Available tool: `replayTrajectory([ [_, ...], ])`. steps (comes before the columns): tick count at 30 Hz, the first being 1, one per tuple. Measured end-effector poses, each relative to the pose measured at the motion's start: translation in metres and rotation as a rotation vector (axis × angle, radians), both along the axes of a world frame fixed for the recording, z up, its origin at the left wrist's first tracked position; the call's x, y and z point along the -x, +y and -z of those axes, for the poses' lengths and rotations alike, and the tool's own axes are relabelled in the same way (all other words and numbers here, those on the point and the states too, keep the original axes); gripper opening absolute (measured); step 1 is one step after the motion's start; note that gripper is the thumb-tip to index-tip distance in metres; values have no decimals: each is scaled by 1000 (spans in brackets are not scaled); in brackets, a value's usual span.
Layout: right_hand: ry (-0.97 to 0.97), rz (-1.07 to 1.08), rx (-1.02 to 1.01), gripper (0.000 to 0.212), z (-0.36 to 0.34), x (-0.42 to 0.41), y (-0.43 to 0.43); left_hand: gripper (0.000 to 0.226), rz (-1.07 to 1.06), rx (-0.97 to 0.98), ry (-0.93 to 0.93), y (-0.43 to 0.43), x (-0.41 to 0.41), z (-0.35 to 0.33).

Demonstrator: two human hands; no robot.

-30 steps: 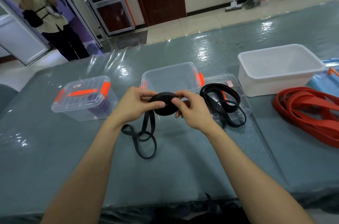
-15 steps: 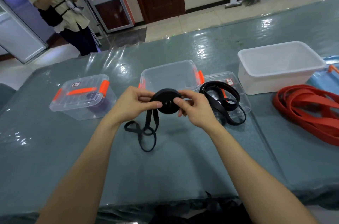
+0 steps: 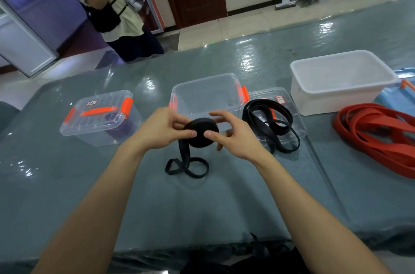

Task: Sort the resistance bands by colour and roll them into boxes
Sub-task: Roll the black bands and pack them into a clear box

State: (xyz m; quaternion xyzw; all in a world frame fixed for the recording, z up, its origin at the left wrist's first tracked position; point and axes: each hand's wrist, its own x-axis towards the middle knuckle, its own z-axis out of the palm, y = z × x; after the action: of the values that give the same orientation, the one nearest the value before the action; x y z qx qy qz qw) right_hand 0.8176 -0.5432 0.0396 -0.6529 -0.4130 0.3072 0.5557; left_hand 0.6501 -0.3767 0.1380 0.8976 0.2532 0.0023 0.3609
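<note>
In front of the open clear box (image 3: 206,81), left hand (image 3: 160,130) and right hand (image 3: 233,139) both pinch the black band roll (image 3: 201,131); best wind its loose tail (image 3: 186,167) in tight, edges aligned.

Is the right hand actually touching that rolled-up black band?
Touching: the head view shows the right hand pressing its thumb against the rolled-up black rubber band.

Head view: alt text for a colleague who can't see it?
The left hand and right hand hold a part-rolled black band over the table, tail trailing down. Behind is an open clear box; loose black bands and red bands lie right.
</note>
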Motion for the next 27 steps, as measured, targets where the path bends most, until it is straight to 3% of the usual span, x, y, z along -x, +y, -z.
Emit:
replayTrajectory([
  [2,-199,-32,51,39,-1,0,1,15,107,-177,139,-1,-4,-4],
  [4,-244,-33,41,20,0,5,4,12,125,-213,151,-2,-8,-7],
  [9,158,117,-148,12,-4,3,6,23,-93,164,-223,-4,-2,-4],
  [14,439,163,-236,16,-4,12,8,28,-205,259,-388,-17,-7,5],
  [20,327,154,-186,13,-5,10,5,25,-135,55,-221,-8,-3,-7],
  [27,332,153,-191,17,-13,21,6,26,-133,203,-269,-5,8,-4],
])
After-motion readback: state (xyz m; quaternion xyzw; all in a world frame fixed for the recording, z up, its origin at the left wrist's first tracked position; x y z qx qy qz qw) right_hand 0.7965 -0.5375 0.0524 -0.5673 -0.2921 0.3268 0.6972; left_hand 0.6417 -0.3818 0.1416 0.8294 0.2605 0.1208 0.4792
